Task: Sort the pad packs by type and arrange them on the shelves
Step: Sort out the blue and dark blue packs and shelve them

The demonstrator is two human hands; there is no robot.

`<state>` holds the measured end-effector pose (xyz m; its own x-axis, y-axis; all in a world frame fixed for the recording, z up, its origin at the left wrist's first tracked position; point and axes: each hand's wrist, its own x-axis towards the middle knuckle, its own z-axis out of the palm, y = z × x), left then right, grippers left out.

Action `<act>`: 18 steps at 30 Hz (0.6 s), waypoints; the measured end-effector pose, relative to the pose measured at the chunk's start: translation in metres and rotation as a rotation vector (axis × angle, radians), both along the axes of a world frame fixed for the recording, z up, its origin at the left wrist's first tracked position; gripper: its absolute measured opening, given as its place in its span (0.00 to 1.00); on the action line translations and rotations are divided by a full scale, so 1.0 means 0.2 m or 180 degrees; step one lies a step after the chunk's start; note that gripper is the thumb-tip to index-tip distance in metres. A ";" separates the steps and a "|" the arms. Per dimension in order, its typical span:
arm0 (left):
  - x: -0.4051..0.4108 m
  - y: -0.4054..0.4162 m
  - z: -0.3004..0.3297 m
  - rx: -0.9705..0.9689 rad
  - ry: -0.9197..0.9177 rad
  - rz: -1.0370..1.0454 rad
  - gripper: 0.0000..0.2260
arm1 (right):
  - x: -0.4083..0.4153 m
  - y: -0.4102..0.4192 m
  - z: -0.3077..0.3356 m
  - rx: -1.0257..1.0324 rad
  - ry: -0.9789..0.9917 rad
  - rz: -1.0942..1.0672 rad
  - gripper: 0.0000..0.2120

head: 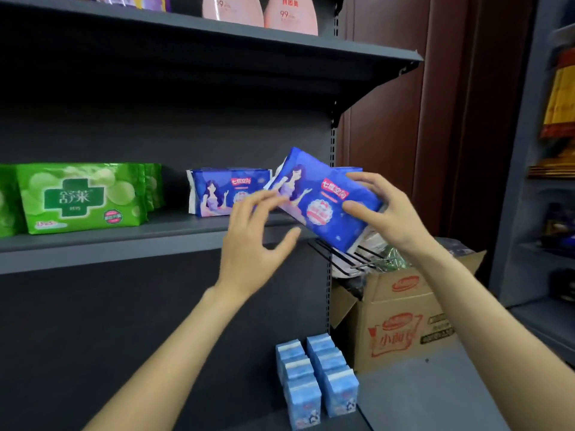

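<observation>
Midair, right hand [384, 209] grips a tilted blue pad pack [323, 200]; left hand [252, 241] reaches open-fingered beside green 舒莱 packs [81, 197].

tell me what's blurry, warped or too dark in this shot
Head view: the left hand and right hand are slightly motion-smeared around the tilted blue pad pack; the shelves at the far right edge are badly blurred; the upper shelf bows from wide-angle distortion and shadows the dark back panel; the green pad pack is sharp.
</observation>
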<state>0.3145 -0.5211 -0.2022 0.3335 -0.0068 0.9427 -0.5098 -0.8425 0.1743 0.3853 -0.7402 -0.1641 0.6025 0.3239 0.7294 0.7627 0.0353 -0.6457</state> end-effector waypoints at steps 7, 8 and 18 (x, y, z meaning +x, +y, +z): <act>0.30 -0.11 0.26 -0.0777 0.1550 -0.0608 0.41 | 0.29 -0.26 0.25 -0.0960 -0.0346 0.0072 0.23; 0.35 -0.14 0.26 -0.0699 0.1519 -0.0441 0.39 | 0.35 -0.25 0.28 -0.1102 -0.0410 -0.0020 0.23; 0.59 -0.13 0.26 0.0045 0.1225 0.1278 0.30 | 0.68 0.03 0.17 -0.2500 -0.1424 -0.2145 0.36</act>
<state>0.4320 -0.5468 -0.1508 0.6327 0.1800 0.7532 -0.0501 -0.9611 0.2717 0.5205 -0.7333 -0.1304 0.5635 0.4956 0.6610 0.6411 -0.7669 0.0285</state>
